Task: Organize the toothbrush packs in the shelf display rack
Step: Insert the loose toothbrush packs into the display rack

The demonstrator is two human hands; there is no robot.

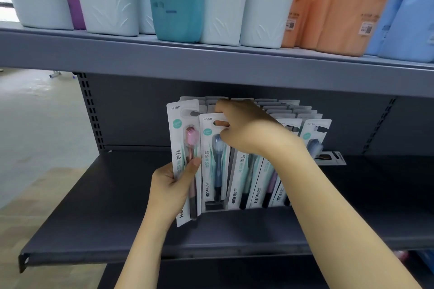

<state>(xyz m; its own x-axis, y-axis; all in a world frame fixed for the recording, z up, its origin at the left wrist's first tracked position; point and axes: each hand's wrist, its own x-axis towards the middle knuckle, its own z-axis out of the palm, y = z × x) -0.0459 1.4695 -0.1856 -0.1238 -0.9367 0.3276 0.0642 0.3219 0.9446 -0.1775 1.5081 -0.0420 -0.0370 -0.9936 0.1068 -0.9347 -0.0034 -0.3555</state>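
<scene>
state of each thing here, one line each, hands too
left hand: grips the pink toothbrush pack
pink toothbrush pack: upright, held at the left end of the rack
right hand: pinches the top of the blue toothbrush pack
blue toothbrush pack: upright, front of its row
display rack: full of upright packs
dark pack: lying flat on the shelf

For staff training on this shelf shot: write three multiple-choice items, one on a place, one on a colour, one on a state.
1. Where does the display rack stand?
A. on the dark lower shelf
B. on the floor
C. among the bottles

2. What colour is the brush in the pack held by the left hand?
A. green
B. pink
C. yellow

3. What is the right hand doing?
A. hanging idle
B. lying flat on the shelf
C. pinching the top of a blue-brush pack

Key: 1 A, the rack sits on the lower shelf; 2 B, the pink toothbrush pack; 3 C, fingers pinch the blue toothbrush pack at its hang slot.
</scene>
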